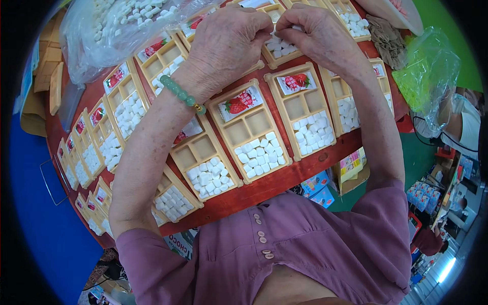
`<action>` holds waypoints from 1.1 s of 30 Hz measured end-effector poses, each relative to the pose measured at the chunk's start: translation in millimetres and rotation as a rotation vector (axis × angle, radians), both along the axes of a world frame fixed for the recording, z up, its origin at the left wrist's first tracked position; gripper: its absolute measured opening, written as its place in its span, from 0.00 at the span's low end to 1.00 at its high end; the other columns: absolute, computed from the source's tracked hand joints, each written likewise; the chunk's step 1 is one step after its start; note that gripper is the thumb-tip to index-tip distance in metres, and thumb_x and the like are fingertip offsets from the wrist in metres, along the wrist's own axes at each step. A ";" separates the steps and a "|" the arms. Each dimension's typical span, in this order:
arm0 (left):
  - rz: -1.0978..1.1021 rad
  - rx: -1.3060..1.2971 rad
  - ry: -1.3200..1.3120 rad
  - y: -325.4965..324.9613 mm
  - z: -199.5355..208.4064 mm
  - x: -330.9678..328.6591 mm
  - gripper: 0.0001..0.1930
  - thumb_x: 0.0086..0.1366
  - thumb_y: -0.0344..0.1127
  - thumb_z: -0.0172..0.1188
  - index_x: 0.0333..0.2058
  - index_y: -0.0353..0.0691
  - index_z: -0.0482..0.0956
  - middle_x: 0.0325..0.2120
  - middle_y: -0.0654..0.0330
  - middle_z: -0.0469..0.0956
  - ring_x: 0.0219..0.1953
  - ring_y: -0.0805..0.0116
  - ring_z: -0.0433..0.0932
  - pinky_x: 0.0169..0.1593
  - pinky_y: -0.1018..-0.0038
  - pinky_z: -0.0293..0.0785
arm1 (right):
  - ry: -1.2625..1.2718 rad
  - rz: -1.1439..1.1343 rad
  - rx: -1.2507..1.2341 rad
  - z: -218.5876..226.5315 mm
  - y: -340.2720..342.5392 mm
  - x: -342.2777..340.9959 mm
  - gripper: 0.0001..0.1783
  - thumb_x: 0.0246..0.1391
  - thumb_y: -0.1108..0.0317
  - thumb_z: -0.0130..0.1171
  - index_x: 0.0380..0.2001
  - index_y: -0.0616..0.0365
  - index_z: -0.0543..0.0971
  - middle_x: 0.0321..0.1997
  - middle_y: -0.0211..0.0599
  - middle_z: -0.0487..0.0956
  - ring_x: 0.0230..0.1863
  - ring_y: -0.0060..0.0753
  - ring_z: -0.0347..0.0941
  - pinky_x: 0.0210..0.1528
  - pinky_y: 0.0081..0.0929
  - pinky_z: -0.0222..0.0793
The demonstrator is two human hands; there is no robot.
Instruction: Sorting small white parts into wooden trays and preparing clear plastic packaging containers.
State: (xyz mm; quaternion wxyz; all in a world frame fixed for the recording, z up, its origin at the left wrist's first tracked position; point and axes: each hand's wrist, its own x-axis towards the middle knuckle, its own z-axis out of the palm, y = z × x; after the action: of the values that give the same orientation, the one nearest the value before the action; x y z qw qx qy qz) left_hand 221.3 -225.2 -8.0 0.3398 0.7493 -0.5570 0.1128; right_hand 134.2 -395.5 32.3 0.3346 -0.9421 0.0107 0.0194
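My left hand [226, 43], with a green bead bracelet [177, 90] on its wrist, is curled over a beige compartment tray at the far side of the table. Facing it, my right hand [323, 38] has thumb and forefinger pinched together. What either hand holds is hidden between the fingers. Just below the fingertips lie white marshmallows [279, 49] in the tray's near compartment. Closer to me, a beige tray [288, 159] holds a strawberry-printed sachet [240, 103], two empty small compartments and marshmallows [260, 156]. A similar tray [333, 119] with a sachet [295, 82] stands to its right.
More filled trays line the red table [264, 185] in rows to the left. A clear bag of marshmallows [127, 20] lies at the far left, beside stacked empty trays [51, 66]. At right are a brown crumpled cloth [385, 40] and a yellow-green plastic bag [427, 73].
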 end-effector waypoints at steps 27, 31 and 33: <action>-0.061 0.111 -0.147 10.5 4.2 -10.1 0.08 0.56 0.26 0.59 0.35 0.36 0.80 0.37 0.57 0.78 0.42 0.56 0.75 0.46 0.64 0.72 | -0.077 0.018 0.034 -14.0 -11.4 -22.2 0.06 0.56 0.73 0.58 0.35 0.64 0.79 0.30 0.35 0.74 0.33 0.31 0.74 0.37 0.27 0.69; -0.059 0.163 -0.157 11.7 8.7 -14.0 0.09 0.55 0.25 0.58 0.37 0.35 0.79 0.40 0.56 0.77 0.43 0.56 0.74 0.47 0.64 0.72 | -0.196 0.140 -0.101 -18.5 -8.2 -23.1 0.06 0.56 0.74 0.57 0.36 0.64 0.79 0.31 0.36 0.75 0.33 0.31 0.74 0.37 0.27 0.69; -0.058 0.190 -0.153 11.7 8.9 -15.8 0.10 0.56 0.25 0.58 0.38 0.34 0.79 0.41 0.56 0.77 0.44 0.56 0.74 0.48 0.64 0.72 | -0.190 0.113 -0.090 -16.8 -5.9 -24.9 0.06 0.56 0.74 0.57 0.36 0.64 0.79 0.30 0.36 0.75 0.32 0.32 0.74 0.37 0.27 0.69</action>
State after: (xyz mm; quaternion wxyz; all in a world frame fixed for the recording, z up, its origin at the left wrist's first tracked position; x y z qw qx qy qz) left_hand 205.5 -213.6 0.9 0.2267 0.7510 -0.6110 0.1065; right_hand 109.4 -401.4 15.6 0.2897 -0.9529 -0.0732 -0.0517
